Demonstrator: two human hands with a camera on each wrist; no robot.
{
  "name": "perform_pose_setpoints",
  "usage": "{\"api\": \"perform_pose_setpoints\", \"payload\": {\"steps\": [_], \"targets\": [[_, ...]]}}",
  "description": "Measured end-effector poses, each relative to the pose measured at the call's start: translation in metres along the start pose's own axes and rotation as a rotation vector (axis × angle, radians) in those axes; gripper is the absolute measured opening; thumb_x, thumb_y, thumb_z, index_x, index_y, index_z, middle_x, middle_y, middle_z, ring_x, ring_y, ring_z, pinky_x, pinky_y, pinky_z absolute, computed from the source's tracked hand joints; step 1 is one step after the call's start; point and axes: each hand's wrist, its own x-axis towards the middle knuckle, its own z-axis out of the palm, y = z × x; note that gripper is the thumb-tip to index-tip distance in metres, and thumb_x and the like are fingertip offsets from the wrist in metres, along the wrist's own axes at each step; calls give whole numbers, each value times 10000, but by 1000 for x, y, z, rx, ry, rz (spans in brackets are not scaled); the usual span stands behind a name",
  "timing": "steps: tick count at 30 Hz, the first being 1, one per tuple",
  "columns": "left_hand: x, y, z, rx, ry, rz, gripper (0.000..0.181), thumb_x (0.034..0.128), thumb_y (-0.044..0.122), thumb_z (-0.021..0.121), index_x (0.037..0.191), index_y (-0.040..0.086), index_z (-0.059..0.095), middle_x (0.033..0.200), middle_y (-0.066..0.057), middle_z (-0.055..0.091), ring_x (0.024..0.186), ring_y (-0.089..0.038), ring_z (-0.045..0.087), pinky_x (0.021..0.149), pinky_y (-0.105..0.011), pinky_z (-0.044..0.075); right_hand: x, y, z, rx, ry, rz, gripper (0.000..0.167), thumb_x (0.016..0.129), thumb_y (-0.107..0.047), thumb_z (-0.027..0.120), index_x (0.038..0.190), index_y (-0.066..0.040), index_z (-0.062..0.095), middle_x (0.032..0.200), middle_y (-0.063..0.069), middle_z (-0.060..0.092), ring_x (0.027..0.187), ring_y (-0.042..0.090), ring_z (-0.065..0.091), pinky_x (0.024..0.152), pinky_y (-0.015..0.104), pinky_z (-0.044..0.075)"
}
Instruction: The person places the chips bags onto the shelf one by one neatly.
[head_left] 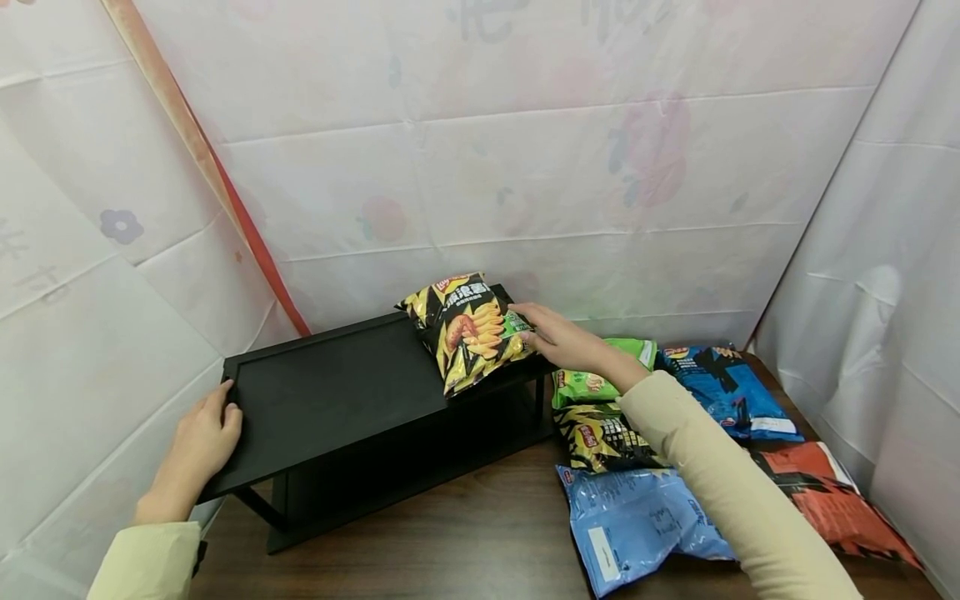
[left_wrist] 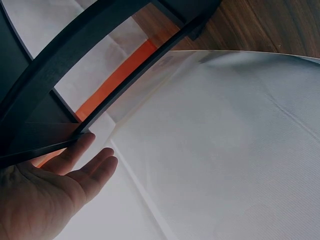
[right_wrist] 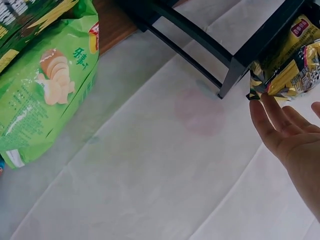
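Note:
A black two-level rack (head_left: pixel 322 400) stands on a brown wooden table. On the right end of its top board lies a black and yellow bag of chips (head_left: pixel 468 333), tilted, with fries pictured on it. My right hand (head_left: pixel 558 337) touches the bag's right side with extended fingers; the right wrist view shows the fingertips (right_wrist: pixel 267 97) against the bag's lower edge. My left hand (head_left: pixel 202 442) rests at the rack's left end. In the left wrist view one fingertip (left_wrist: pixel 86 141) meets the board's edge, while other fingers stand loosely apart from it.
Right of the rack lie a green bag (head_left: pixel 581 385), another black and yellow bag (head_left: pixel 600 437), a light blue bag (head_left: pixel 637 521), a dark blue bag (head_left: pixel 727 392) and a red bag (head_left: pixel 832 496). White printed cloth (head_left: pixel 487 167) walls the table's back and sides.

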Motion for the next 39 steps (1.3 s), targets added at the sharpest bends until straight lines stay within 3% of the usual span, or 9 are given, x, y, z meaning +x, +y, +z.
{"api": "perform_pose_setpoints", "payload": {"steps": [7, 11, 24, 31, 39], "targets": [[1, 0, 0, 4, 9, 0, 500, 961, 168, 250, 1399, -75, 255, 1252, -425, 366, 1085, -581, 355, 852, -639, 319, -5, 5, 4, -22, -14, -32, 645, 892, -322, 576, 1448, -199, 274, 1481, 114, 278, 1365, 310, 261, 1060, 544, 296], [0, 0, 0, 3, -2, -5, 504, 963, 174, 247, 1403, -70, 247, 1259, -425, 361, 1093, -578, 351, 854, -638, 318, -6, 6, 9, -52, -16, -38, 655, 868, -293, 616, 1437, -241, 298, 1474, 92, 293, 1358, 312, 271, 1032, 555, 326], [0, -1, 1, 0, -12, -12, 510, 965, 184, 242, 1411, -64, 234, 1268, -424, 352, 1104, -578, 343, 858, -640, 313, -9, 9, 10, -75, 39, -72, 608, 870, -232, 618, 1416, -224, 348, 1428, 104, 361, 1306, 313, 357, 989, 528, 389], [2, -1, -1, 0, -12, -12, 509, 964, 183, 241, 1408, -67, 238, 1288, -417, 342, 1124, -574, 335, 878, -645, 305, -10, 9, 7, -69, 27, -53, 616, 873, -249, 614, 1421, -240, 333, 1436, 98, 348, 1309, 310, 352, 990, 531, 387], [1, -1, -2, 1, -23, -18, 513, 964, 186, 240, 1412, -62, 230, 1272, -422, 346, 1111, -575, 341, 860, -640, 315, -19, 12, -4, -11, 42, 2, 653, 890, -301, 583, 1447, -175, 267, 1460, 98, 324, 1189, 296, 484, 931, 487, 450]]}}
